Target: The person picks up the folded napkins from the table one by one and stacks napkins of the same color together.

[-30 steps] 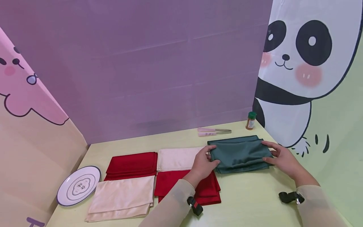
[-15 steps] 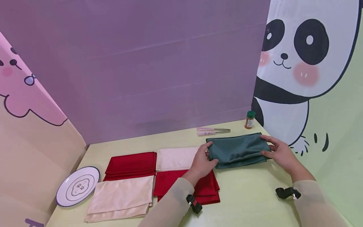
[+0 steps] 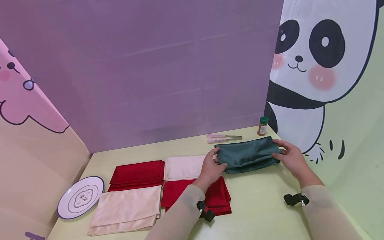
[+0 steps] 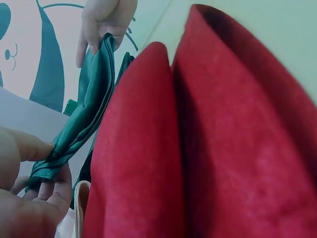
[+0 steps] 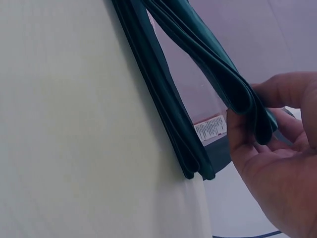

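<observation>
In the head view a folded dark green satin cloth [image 3: 247, 155] is held at its two short ends. My left hand [image 3: 211, 166] pinches the left end between thumb and fingers, and my right hand [image 3: 291, 158] pinches the right end. The right wrist view shows the layered folds of this held cloth [image 5: 213, 59] raised over a second folded green cloth [image 5: 158, 94], which lies on the table. From the head the second cloth is mostly hidden. Just left of the green cloth lie a folded cream cloth [image 3: 184, 168] and a red cloth [image 3: 220, 196], partly behind my left arm.
Another red cloth [image 3: 136, 174] and a pale pink cloth [image 3: 126, 206] lie further left, beside a white plate [image 3: 96, 186] with a blue rim. Pink-handled tongs [image 3: 223, 138] and a green-capped spice jar [image 3: 262, 126] stand along the back edge of the table [image 3: 255, 213].
The green cloth has been lifted and shifted slightly back and left, its right end tilting up, with both hands still pinching it. The other cloths have stayed in place.
</observation>
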The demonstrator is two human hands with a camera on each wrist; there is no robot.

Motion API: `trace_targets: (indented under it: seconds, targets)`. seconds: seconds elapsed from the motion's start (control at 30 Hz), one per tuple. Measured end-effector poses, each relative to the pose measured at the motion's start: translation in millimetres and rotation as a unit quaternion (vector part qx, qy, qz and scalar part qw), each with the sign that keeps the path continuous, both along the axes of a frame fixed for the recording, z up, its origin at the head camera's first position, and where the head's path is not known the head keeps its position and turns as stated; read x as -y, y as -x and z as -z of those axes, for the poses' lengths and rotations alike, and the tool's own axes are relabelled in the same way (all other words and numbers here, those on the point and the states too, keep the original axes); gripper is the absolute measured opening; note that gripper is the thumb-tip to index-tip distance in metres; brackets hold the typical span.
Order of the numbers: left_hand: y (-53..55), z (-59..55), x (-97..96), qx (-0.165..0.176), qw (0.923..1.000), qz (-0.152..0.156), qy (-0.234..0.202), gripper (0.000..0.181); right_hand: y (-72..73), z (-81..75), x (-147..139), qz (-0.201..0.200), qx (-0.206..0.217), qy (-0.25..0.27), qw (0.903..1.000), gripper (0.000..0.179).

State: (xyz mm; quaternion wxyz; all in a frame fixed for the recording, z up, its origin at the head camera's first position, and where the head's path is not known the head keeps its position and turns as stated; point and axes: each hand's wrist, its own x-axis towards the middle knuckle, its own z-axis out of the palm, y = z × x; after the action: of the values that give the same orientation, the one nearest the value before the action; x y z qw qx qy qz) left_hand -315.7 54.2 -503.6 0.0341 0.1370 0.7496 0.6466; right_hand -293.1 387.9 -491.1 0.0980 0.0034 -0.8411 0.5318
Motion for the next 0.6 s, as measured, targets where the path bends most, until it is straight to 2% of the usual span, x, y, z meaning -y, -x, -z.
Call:
trace_targets:
  seconds: [0.17,0.43,0.6]
  targets:
    - [2.3,-1.2,-2.4,0.005,1.0000,-0.006,-0.001,0.070,4.6,5.5,2.2,0.016,-0.005,0.006,0.9998,0.061]
    - [4.5,0.9,-4.8,0.016,0.9998,0.012,0.010,0.075,5.5,13.3,3.4,0.017,0.002,0.016,0.9997,0.057]
    - [6.3,2.0,-6.6,0.021,0.9997,0.012,0.011,0.077,6.2,14.8,2.5,0.038,0.008,0.013,0.9992,0.053]
